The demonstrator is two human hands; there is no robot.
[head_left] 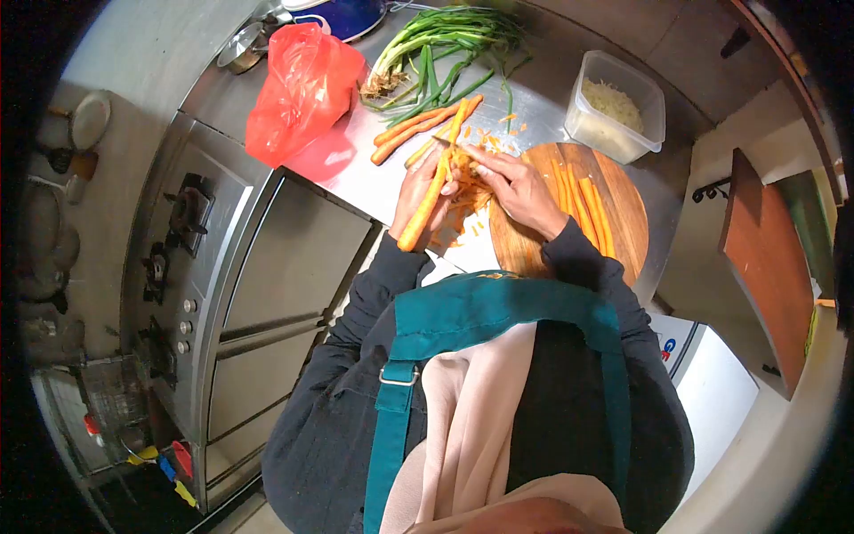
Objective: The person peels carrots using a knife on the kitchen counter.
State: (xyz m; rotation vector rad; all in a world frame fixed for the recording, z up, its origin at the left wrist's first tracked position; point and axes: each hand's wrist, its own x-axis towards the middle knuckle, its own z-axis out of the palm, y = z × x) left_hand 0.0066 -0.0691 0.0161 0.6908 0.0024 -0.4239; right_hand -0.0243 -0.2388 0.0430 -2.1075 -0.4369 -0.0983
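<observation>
Your left hand (414, 191) is wrapped around a carrot (424, 214), slanted over the peelings (467, 214); your right hand (516, 187) is half-curled at its upper part (what it grips, I cannot tell). Should an edge there slip on the carrot, it could nick your left hand. Scallions (454, 40) and a bag (302, 98) crowd the far side; the board (627, 205) and tub (605, 138) limit room rightward.

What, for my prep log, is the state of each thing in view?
Carrot in left hand: gripped
Cutting board: partly covered
Board carrots: side by side, apparently peeled
Other carrots: lying loose
Carrot peelings: scattered
Spring onions: roots attached
Plastic container: lidless, partly filled
Red bag: crumpled
Stove burners: no flame visible
</observation>
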